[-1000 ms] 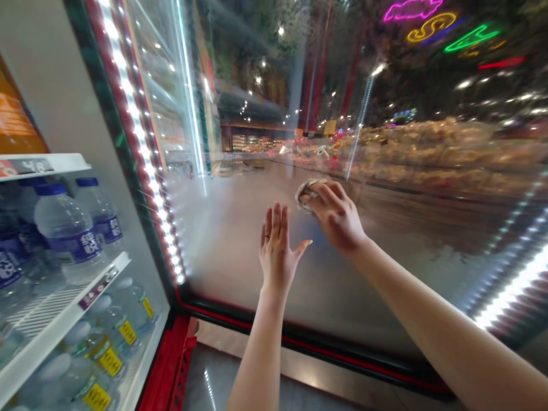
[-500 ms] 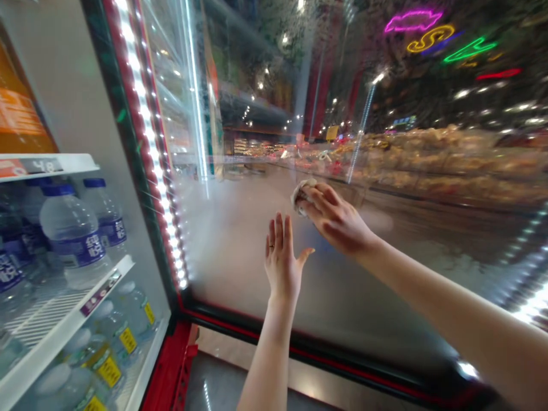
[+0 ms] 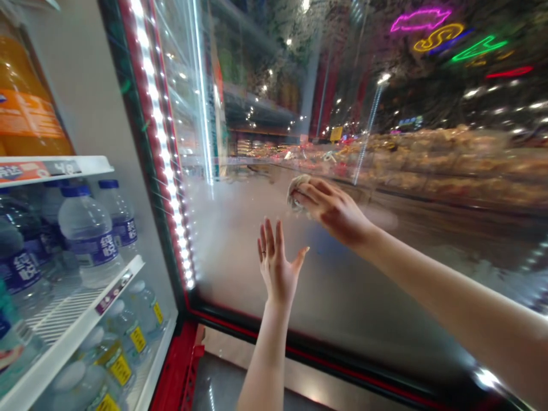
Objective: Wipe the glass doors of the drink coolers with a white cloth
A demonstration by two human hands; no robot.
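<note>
A large glass door [image 3: 240,251] of a drinks fridge stands in front of me, misted over its lower part and mirroring shop lights. My right hand [image 3: 336,208] presses a crumpled, pale cloth [image 3: 296,188] on the glass, fingers bunched over it. Lower and to the left, my left hand [image 3: 277,265] is held up with its fingers stretched and thumb spread. It holds nothing and lies at or close to the pane; exact contact is hard to tell. A ring shows on one of its fingers.
At left, fridge shelves [image 3: 124,162] carry several bottles, among them an orange drink [image 3: 29,117] and a clear bottle with a purple label [image 3: 88,228]. A bright LED strip [image 3: 160,128] runs down the door's left side. A black and red frame [image 3: 317,354] edges the glass below.
My right hand and the cloth have shifted slightly left on the glass. My left hand has moved a little left, its fingers spread wider. The view has turned slightly left.
</note>
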